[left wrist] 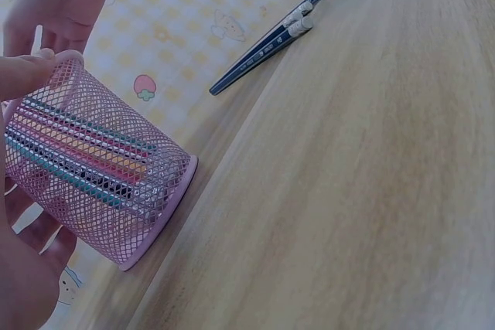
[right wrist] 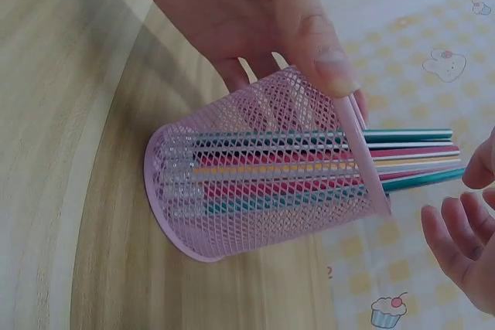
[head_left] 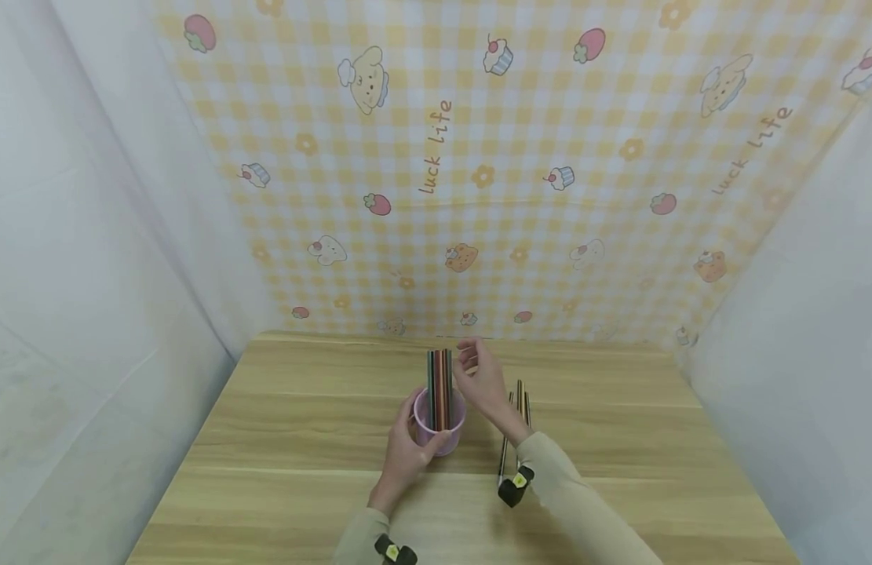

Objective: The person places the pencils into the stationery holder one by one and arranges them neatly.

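Observation:
My left hand [head_left: 403,447] grips a pink mesh pen cup [right wrist: 309,229], its thumb over the near rim and its fingers round the far side. Several coloured pencils [head_left: 439,384] stand bundled in the cup, green, red, orange and dark ones, their upper ends well above the rim. Beside those upper ends, my right hand [head_left: 482,384] is raised with loosely bent fingers and nothing between them. In the right wrist view its fingertips [right wrist: 452,214] are just apart from the pencils.
Three dark pencils [left wrist: 263,56] with pale ends lie on the wooden table [head_left: 301,424], right of the cup and partly under my right forearm. A yellow checked cloth [head_left: 520,220] hangs behind the table, with white sheets [head_left: 111,314] at both sides.

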The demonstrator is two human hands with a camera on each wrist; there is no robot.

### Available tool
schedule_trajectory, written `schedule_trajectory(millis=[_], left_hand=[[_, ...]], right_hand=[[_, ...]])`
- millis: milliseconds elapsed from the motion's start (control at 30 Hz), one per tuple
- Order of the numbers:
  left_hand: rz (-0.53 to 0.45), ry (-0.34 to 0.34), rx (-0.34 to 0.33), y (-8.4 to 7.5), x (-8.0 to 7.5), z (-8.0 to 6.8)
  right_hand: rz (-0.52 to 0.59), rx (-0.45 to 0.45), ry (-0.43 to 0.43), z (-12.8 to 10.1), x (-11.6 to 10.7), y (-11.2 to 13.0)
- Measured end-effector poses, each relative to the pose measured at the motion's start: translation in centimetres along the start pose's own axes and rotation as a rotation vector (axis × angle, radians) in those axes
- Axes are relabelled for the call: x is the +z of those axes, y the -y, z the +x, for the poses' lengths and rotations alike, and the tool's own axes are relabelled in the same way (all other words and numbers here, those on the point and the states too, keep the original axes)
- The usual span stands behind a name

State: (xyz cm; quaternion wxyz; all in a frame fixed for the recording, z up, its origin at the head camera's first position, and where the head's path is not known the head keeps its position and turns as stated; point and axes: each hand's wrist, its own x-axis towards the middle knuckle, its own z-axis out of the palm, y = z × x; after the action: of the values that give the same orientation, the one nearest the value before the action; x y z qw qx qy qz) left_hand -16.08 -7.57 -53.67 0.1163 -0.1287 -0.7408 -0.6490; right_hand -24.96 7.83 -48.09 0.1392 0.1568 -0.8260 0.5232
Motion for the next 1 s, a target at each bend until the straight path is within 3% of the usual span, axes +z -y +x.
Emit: schedule_trajectory(millis=[267,667,1000], left_hand=[[-0.004,-0.003,0.002,0.2,0.0,0.0],[0.008,-0.012,-0.018,0.0,0.0,-0.1],[-0.001,-0.014,-0.008,0.2,0.1,-0.1]], right_hand=[[-0.008,0.017,-0.018,0.1,-1.3,-1.4],[-0.114,0.127,-0.042,0.2,-4.6,-4.9],[-0.13,0.232,-0.027,0.1,-7.3,-6.8]])
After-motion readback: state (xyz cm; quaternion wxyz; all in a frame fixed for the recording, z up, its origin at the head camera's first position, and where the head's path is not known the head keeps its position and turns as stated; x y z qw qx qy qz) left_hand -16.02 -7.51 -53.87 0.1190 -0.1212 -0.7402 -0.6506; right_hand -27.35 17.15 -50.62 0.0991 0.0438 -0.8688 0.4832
